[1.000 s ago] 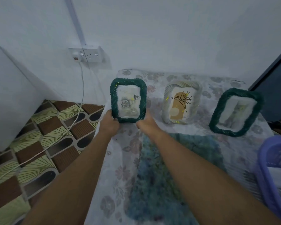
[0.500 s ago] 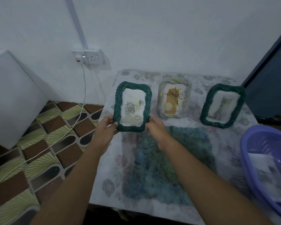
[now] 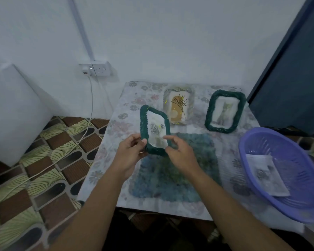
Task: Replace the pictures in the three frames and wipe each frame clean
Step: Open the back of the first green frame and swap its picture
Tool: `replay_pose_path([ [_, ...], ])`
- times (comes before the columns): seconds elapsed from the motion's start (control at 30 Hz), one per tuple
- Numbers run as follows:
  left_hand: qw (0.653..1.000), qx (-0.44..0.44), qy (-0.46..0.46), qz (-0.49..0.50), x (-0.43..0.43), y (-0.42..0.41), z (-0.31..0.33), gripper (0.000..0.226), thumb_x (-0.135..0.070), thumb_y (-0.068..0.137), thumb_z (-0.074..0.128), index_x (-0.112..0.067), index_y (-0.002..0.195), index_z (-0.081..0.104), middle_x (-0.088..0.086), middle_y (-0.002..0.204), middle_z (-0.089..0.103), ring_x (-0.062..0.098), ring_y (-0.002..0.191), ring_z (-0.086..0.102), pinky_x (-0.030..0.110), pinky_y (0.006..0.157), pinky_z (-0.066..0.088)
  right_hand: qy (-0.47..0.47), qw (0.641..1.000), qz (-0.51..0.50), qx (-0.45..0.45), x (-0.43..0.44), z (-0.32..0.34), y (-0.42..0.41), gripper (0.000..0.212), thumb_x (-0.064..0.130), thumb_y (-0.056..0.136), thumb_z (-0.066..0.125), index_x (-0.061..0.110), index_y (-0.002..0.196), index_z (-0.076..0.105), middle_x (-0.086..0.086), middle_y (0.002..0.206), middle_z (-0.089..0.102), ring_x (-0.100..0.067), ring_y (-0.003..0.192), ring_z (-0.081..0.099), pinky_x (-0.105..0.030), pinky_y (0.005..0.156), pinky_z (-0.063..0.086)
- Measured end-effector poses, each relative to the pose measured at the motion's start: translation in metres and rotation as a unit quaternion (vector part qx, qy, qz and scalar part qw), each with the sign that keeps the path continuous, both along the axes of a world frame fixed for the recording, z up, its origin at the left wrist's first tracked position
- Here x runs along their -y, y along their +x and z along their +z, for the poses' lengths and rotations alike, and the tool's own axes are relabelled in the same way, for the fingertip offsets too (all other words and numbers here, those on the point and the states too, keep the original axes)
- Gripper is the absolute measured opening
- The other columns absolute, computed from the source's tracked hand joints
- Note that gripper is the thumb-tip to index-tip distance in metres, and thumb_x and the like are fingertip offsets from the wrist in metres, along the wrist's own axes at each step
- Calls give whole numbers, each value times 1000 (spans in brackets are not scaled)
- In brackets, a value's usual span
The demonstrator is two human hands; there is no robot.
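Drawn back from the far end of the table and lowered toward the person since half a second ago, the green rope-rimmed frame (image 3: pixel 144 127) now hangs in the air above the fuzzy blue-green cloth (image 3: pixel 179 178), twisted so its left edge swings nearer the camera and its top tips away. Both forearms reach forward from the bottom of the view, elbows bent in, and meet at the frame's lower end. The left hand (image 3: pixel 129 153) grips the lower left rim, thumb laid across the front edge and the other fingers curled behind it. The right hand (image 3: pixel 181 153) has shifted to the lower right corner, where its curved forefinger lies over the front and its thumb sits below, pinching the rim between them. Behind the glass shows a grey rose picture (image 3: pixel 155 129); any print on it is too blurred to read. On the flowered tablecloth (image 3: pixel 116 142) beyond, a pale frame (image 3: pixel 168 95) with an orange drawing and a second green frame (image 3: pixel 209 113) with a faint cat picture lean upright side by side. At the right, a purple basket (image 3: pixel 297 201) holds a loose printed sheet (image 3: pixel 265 173).
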State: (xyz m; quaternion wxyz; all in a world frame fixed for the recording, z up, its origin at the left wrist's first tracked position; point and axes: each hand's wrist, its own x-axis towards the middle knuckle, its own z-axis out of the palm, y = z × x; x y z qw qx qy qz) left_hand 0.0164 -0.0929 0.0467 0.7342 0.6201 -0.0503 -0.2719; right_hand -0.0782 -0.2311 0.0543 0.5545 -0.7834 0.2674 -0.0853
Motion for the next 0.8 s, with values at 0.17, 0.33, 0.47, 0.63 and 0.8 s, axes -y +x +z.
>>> replay_pose_path([
  [0.17,994,98,39,-5,29,-45,3,16,-5,97,58,-14,106,69,6,99,74,23,94,71,34,80,59,52,998,-1,23,-1,9,-22,29,22,97,57,22,126,63,3,123,66,-10,112,62,-34,103,50],
  [0.33,967,225,116,-9,47,-77,12,16,-12,95,64,-21,107,70,-5,94,74,8,83,71,31,76,59,78,994,-62,39,9,9,-35,24,39,97,59,18,101,71,2,101,73,-14,96,69,-34,86,57],
  [0.47,922,342,177,-42,56,-92,12,23,-13,92,66,-19,114,68,-4,103,69,4,92,65,29,81,56,135,983,-110,63,16,14,-44,29,44,91,69,15,93,72,2,89,74,-7,84,70,-24,76,55],
  [0.63,889,387,186,-158,56,-102,19,34,-6,92,61,-21,121,71,-13,121,64,-9,103,58,9,92,45,218,955,-186,77,32,13,-51,22,26,97,63,8,83,64,-6,82,65,-18,81,62,-26,70,49],
  [0.8,914,346,144,-156,45,-113,22,33,-5,89,60,-32,101,76,-21,110,69,-8,106,61,11,92,47,282,931,-223,69,42,8,-64,19,21,98,62,9,84,62,-9,80,66,-20,73,63,-29,64,51],
])
